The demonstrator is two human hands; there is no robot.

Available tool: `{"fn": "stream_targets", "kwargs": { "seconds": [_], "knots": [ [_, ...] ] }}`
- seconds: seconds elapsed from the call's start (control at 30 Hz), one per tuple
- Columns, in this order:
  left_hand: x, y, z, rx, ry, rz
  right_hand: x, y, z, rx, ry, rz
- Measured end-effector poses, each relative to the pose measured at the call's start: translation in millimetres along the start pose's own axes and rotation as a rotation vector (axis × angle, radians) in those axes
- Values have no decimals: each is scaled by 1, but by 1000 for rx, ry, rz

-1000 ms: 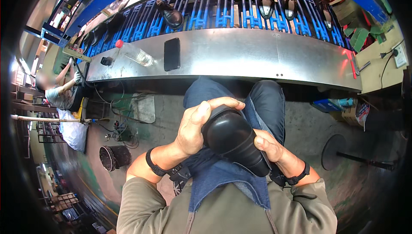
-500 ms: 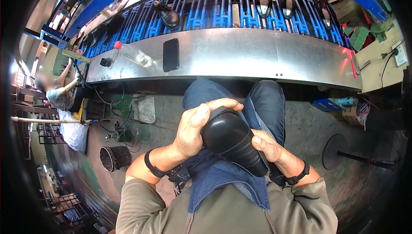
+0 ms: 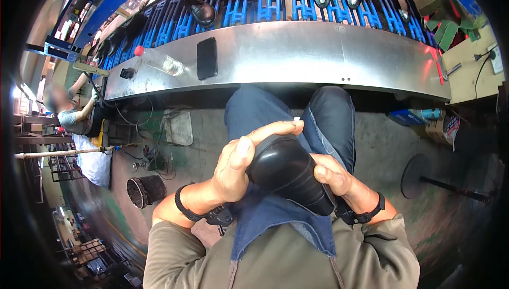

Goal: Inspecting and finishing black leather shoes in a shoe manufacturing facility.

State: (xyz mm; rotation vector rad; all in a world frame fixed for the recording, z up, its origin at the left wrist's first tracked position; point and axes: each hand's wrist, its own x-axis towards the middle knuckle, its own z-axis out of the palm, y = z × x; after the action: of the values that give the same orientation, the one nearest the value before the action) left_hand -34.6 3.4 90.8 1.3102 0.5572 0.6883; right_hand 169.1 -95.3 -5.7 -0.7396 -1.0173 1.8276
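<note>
Seated, head view looking down at lap. Both hands on one black shoe, held over the blue denim apron and the knees.

Left hand: fingers curled over the shoe's rounded glossy toe end, thumb laid along its near side; closed firmly on it. Right hand: fingers wrapped round the other end of the shoe from the right, thumb pressed on top; also closed on it. Dark band on each wrist.

Shoe lies tilted, toe end up and to the left, rest running down to the right toward the body. Whether anything is inside it cannot be seen.

Beyond the knees: long metal tabletop. On it, lying flat, a black phone; to its left a clear plastic bottle on its side, red cap, contents not readable.

Behind the tabletop, blue conveyor racks carry more dark shoes, one per cradle.

Floor, left: a dark round bucket, contents not visible. Another person works at far left.
</note>
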Motion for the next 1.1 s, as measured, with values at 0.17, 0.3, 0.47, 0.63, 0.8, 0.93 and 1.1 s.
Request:
{"fn": "stream_targets", "kwargs": {
  "seconds": [0.17,0.3,0.47,0.63,0.8,0.93,1.1],
  "knots": [
    [-17,1,-3,204,7,59,-3,-7,0,-11,-22,-2],
    [-17,-9,-8,611,-14,264,-4,-7,-5,66,-18,17],
    [-3,-27,5,955,149,468,-8,14,-7,206,90,2],
    [10,-38,16,735,117,351,-14,-6,1,316,277,3],
    [20,-41,23,618,13,315,-13,-5,-15,710,256,-80],
    [31,-32,15,584,-61,295,-8,-6,-11,1041,309,-50],
    [38,-44,7,664,-79,438,-5,-12,-5,937,369,40]
  ]
}}
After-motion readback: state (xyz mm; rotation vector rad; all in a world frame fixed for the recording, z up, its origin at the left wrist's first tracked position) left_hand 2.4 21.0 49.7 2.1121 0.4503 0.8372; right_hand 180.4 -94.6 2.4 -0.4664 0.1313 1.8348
